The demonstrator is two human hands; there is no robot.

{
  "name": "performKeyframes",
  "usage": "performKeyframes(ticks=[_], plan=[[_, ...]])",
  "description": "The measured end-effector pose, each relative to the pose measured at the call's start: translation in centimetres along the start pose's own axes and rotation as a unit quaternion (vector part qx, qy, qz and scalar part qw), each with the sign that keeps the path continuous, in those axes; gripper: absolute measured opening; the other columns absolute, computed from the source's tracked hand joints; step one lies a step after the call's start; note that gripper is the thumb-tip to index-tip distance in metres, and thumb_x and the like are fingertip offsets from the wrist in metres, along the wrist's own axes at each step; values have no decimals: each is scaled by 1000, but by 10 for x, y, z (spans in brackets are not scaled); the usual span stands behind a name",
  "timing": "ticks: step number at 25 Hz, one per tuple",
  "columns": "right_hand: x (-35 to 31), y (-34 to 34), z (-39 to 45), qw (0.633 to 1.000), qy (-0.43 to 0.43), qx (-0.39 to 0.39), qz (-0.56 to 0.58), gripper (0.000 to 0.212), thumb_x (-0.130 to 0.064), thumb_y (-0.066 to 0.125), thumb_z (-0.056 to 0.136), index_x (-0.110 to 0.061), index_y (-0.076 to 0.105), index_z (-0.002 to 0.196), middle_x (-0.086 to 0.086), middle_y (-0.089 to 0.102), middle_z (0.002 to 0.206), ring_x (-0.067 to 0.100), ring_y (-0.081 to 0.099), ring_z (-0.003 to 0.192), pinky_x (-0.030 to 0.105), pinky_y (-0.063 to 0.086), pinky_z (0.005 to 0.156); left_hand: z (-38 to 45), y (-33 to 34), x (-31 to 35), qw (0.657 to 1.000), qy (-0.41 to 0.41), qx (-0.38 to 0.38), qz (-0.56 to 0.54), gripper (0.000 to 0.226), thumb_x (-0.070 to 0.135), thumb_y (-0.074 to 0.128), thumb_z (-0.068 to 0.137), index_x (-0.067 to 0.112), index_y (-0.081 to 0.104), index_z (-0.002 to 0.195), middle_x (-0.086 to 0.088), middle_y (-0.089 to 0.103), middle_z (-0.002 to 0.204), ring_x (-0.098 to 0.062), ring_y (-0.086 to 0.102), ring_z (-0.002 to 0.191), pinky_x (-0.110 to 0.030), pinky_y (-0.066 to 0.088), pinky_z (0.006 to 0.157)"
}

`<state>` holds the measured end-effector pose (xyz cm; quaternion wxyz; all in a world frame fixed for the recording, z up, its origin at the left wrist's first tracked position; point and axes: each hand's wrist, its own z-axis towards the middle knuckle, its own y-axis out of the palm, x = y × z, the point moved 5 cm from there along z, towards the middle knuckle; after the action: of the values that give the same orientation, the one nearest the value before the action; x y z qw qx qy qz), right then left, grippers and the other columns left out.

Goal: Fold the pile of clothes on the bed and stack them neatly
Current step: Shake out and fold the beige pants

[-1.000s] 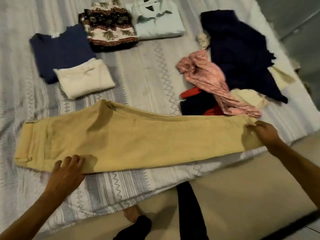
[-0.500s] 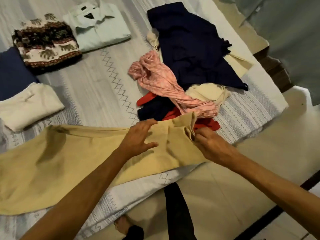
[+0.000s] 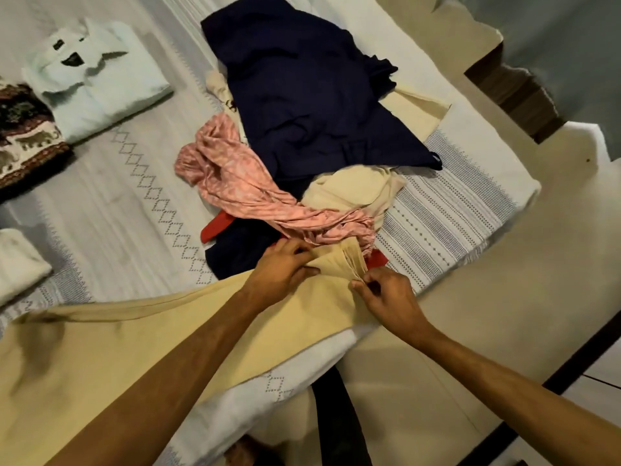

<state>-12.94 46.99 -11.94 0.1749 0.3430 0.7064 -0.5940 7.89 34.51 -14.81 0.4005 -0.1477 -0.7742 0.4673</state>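
Observation:
Tan trousers [image 3: 111, 351] lie lengthwise along the near edge of the bed, waist out of view to the left. Both hands meet at the leg cuffs on the right. My left hand [image 3: 280, 272] grips the far side of the cuff end, fingers curled into the cloth. My right hand [image 3: 386, 297] pinches the near corner of the bunched cuffs. Just behind them lies the unfolded pile: a pink garment [image 3: 242, 186], a large navy garment [image 3: 309, 95], cream cloth [image 3: 349, 190] and red cloth [image 3: 213, 228].
Folded items sit at the back left: a pale blue shirt [image 3: 97, 82], an elephant-patterned garment [image 3: 27, 142] and a cream piece [image 3: 16, 264]. The bed's striped cover [image 3: 453, 213] ends at the right and near edges, with beige floor [image 3: 504, 297] beyond. My foot shows below.
My left hand left the waist end and came across to the cuffs beside my right hand. The cuffs have been gathered and lifted slightly. The view swung right.

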Motion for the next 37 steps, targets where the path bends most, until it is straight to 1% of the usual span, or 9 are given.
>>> performKeyframes(ticks=[7, 11, 15, 20, 24, 28, 32, 34, 37], plan=[[27, 29, 29, 987, 147, -4, 64, 24, -40, 77, 87, -25, 60, 90, -7, 60, 80, 6, 53, 71, 24, 35, 59, 30, 30, -3, 995, -78, -62, 2, 66, 71, 33, 93, 29, 64, 133, -13, 51, 124, -37, 54, 111, -46, 50, 86], [10, 38, 39, 990, 112, 26, 78, 23, -43, 67, 98, -29, 54, 85, -4, 58, 84, 15, 51, 77, 30, 33, 66, 19, 24, -2, 989, -107, -88, -48, 61, 70, 44, 95, 34, 56, 143, -8, 48, 136, -34, 55, 120, -46, 49, 92], [-37, 20, 26, 993, 26, 84, -74, 26, -35, 42, 111, -12, 54, 114, 11, 58, 106, 29, 57, 86, 33, 40, 63, -31, -11, -49, 974, -110, -196, 26, 64, 76, 52, 93, 28, 61, 136, -4, 59, 128, -27, 55, 122, -41, 37, 91], [-47, -18, 11, 993, 22, 103, -55, 41, -53, 31, 106, -14, 41, 99, 8, 54, 79, 32, 55, 67, 40, 42, 59, -172, -66, -177, 878, -217, -389, 179, 73, 75, 66, 84, 23, 61, 135, 1, 63, 135, -22, 58, 126, -38, 38, 103], [-47, -11, 14, 990, 105, 98, -15, 47, -56, 42, 98, -9, 44, 91, 15, 57, 80, 35, 54, 75, 43, 40, 65, -295, -102, -278, 805, -264, -413, 334, 64, 63, 68, 89, 30, 55, 142, 7, 55, 143, -18, 51, 135, -40, 37, 112], [-60, -6, 19, 977, 176, 123, 8, 52, -56, 47, 95, -4, 52, 101, 21, 57, 93, 35, 51, 88, 44, 38, 75, -353, -138, -332, 802, -297, -357, 374, 45, 57, 51, 100, 45, 49, 144, 12, 55, 143, -15, 47, 135, -42, 35, 110], [-70, -13, 26, 973, 192, 126, -39, 69, -61, 42, 92, 5, 52, 110, 31, 60, 100, 45, 55, 91, 46, 38, 75, -366, -147, -367, 876, -403, -209, 166, 36, 52, 50, 105, 39, 56, 138, 0, 63, 138, -26, 59, 125, -41, 44, 104], [-80, -16, 29, 972, 182, 128, -72, 76, -65, 36, 88, 6, 50, 111, 30, 59, 97, 46, 55, 88, 46, 39, 72, -367, -131, -371, 898, -436, -55, -3, 32, 32, 67, 99, 18, 65, 127, -15, 68, 128, -37, 63, 116, -43, 48, 97], [-99, -17, 38, 978, 119, 109, -135, 76, -73, 28, 91, -1, 46, 106, 23, 57, 87, 36, 51, 75, 46, 44, 64, -369, -120, -352, 813, -500, 262, -143, 26, 11, 69, 91, 7, 57, 114, -21, 65, 112, -41, 62, 103, -46, 48, 83]])
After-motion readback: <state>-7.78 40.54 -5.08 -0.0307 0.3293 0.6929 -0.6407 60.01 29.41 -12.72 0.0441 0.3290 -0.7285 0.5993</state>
